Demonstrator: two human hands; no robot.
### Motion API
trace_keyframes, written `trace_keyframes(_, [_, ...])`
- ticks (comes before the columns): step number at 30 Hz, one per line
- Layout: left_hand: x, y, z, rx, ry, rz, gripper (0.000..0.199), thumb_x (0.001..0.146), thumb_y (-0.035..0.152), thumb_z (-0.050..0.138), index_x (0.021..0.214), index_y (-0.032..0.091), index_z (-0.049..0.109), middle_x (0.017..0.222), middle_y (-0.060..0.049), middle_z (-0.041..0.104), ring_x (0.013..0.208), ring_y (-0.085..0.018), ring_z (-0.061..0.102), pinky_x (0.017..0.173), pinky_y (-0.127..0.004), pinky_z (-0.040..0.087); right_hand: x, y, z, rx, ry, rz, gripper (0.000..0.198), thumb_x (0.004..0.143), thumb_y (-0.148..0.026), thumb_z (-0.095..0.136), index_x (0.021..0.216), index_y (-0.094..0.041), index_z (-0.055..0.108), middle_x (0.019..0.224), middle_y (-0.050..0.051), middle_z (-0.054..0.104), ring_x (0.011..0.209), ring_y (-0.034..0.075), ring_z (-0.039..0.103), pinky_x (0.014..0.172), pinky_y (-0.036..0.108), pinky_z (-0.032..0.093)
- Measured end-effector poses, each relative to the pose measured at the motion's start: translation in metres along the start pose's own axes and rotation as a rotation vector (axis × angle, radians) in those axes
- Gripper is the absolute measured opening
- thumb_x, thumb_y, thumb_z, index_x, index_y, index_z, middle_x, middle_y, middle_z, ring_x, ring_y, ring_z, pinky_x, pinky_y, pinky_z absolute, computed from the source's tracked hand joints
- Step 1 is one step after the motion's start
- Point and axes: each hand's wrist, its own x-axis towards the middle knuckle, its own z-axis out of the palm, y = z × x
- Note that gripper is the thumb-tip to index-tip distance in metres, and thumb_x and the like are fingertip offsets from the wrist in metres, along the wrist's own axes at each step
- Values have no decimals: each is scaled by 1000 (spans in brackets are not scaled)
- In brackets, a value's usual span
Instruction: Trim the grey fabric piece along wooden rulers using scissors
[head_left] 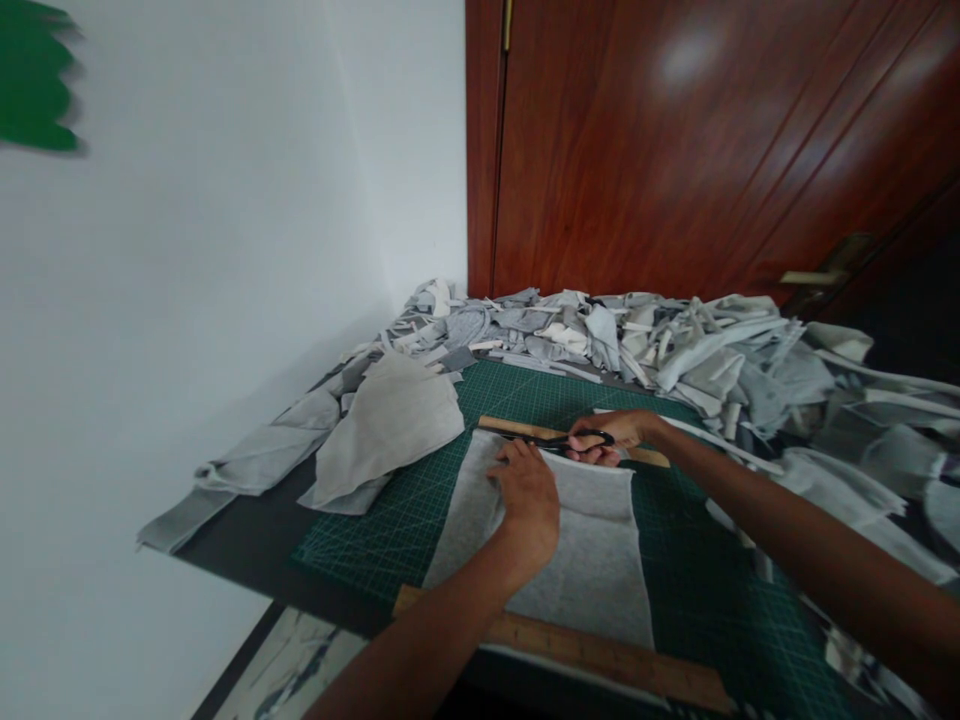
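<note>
A light grey piece of fabric (577,560) lies flat on the green cutting mat (360,555). My left hand (527,490) rests on it near its far edge, fingers stretched out and pressing down. Black-handled scissors (604,437) are gripped in my right hand (607,437), their blades pointing left along the fabric's far edge, close to my left fingertips. Just beyond that edge lies a wooden ruler (649,457), partly covered by my right hand. Another wooden ruler (600,645) lies across the fabric's near end, with my left forearm over part of it.
Heaped grey and white fabric scraps (555,330) line the back and right of the table. Larger light pieces (397,420) lie on the left, overlapping the mat. A white wall (225,200) stands to the left, a brown wooden door (637,150) behind.
</note>
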Motion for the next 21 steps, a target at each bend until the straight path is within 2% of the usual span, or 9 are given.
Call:
trace_keyframes(9, [-1,1,-10,103,-55,15,44,103,22,40,139,4,58,124,-24,57,119,-36,53,88,-49,56,4,-2,2,-39,0,13,61,73,-66,84,81,-19,47,51,-15,33,39,0,25,34,13,27])
trace_keyframes(16, [-2,2,-11,142,-45,28,42,103,25,41,137,8,60,125,-22,58,116,-34,53,87,-46,55,2,-5,3,-48,-26,-1,57,77,-62,81,77,-19,45,52,-13,36,38,0,30,34,13,27])
trace_keyframes(21, [-1,1,-15,176,-65,25,42,104,28,41,135,7,61,125,-22,60,116,-34,55,92,-44,50,6,-4,3,-94,-4,-12,56,76,-60,83,76,-18,47,51,-13,37,37,1,31,33,13,26])
